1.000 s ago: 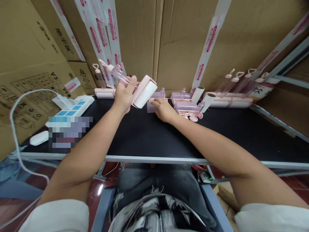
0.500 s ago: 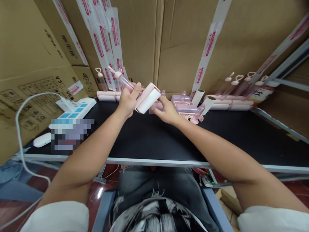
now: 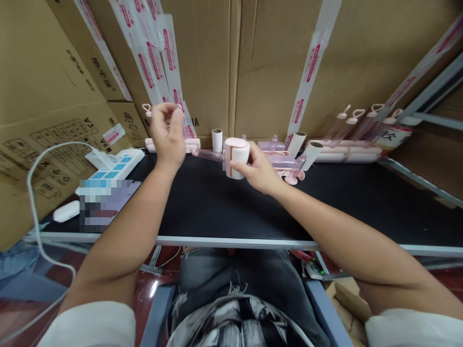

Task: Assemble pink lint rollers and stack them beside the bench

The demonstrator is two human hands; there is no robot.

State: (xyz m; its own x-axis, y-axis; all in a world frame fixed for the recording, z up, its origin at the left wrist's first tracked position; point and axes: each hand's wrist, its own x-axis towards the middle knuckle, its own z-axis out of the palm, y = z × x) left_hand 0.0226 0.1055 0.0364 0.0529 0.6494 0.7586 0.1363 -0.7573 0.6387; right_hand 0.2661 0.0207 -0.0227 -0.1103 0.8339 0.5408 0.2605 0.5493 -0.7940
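My right hand [image 3: 257,169] grips a lint roller [image 3: 237,157], a white roll under a pink cap. Its clear pink handle [image 3: 208,154] points left, low over the black table [image 3: 217,207]. My left hand [image 3: 167,134] is raised at the back left, empty of the roller. Its fingertips are at the lower ends of the white-and-red tape strips [image 3: 170,53] hanging on the cardboard wall. Whether the fingers pinch a strip is not visible.
A small cardboard core [image 3: 217,140] stands upright at the back. Right of it lie pink covers [image 3: 277,159], two white rolls [image 3: 297,143] and heart-topped handles [image 3: 356,120]. At the left are a power strip [image 3: 112,164], a white cable [image 3: 36,168] and a white device [image 3: 66,210].
The roller passed from my left hand to my right, which now holds it lower, over the table. My left hand let go and rose to the hanging tape strips.
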